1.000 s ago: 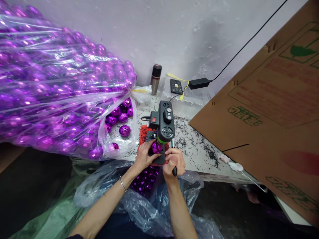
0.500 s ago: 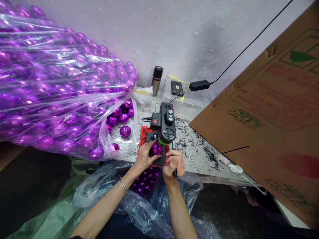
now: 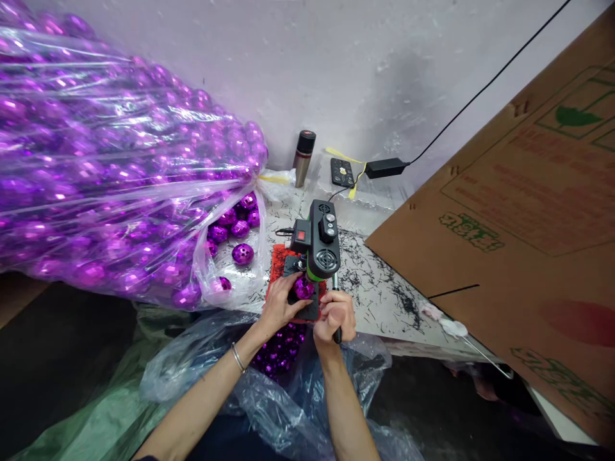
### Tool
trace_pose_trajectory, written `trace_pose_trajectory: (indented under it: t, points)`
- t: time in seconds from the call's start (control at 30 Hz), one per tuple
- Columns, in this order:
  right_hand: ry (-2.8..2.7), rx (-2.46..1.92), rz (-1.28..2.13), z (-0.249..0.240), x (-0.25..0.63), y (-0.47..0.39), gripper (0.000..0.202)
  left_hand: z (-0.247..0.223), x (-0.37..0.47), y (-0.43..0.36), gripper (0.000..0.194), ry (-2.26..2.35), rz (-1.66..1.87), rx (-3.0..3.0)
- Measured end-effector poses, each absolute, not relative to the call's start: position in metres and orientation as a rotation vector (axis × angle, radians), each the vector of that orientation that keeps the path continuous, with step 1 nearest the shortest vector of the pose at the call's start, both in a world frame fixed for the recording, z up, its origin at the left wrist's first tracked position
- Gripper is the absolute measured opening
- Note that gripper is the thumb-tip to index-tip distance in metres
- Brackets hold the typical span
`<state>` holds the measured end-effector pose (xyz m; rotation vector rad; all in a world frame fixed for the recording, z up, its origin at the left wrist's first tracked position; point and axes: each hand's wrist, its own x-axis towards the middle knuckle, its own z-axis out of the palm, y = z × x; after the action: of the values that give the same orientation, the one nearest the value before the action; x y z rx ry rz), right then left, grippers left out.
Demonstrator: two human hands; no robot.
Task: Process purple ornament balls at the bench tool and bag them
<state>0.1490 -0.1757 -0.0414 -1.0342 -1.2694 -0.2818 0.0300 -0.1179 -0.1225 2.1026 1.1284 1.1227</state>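
A shiny purple faceted ball (image 3: 303,287) sits under the head of a small black bench drill press (image 3: 325,240). My left hand (image 3: 280,301) grips the ball between thumb and fingers over the machine's dark base plate (image 3: 307,312). My right hand (image 3: 337,315) is wrapped round the machine's lever handle (image 3: 337,335), whose black end pokes out below the fist. A red mat (image 3: 277,256) strewn with black bits lies beneath the base. The drill's tip is hidden by the head and the ball.
A big clear bag of purple balls (image 3: 120,173) fills the left, with loose balls (image 3: 243,254) at its mouth. Below the table edge, an open plastic bag (image 3: 192,365) holds more balls. A bottle (image 3: 304,158), a phone (image 3: 342,171), a power adapter (image 3: 385,168) and a large carton (image 3: 509,237) stand around.
Both hands keep the same grip on the ball and the lever handle. The view has shifted very slightly; nothing else has visibly moved.
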Motion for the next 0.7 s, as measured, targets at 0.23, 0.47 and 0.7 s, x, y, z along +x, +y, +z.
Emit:
trace_pose_trajectory:
  t: [0.23,0.47,0.7]
  points:
    - [-1.303,-1.009,-0.299,-0.048,0.151,-0.174,0.037,-0.124,0.031,-0.117,0.061,1.132,1.135,2.100]
    - [-1.344,-1.035,-0.254,-0.031,0.154,-0.180,0.038,-0.128,0.032,-0.117,0.062,1.125,1.150,2.086]
    - [-1.167,-1.197,-0.027,0.032,0.147,-0.186,0.045,-0.126,0.026,-0.125,0.065,1.108,1.256,2.084]
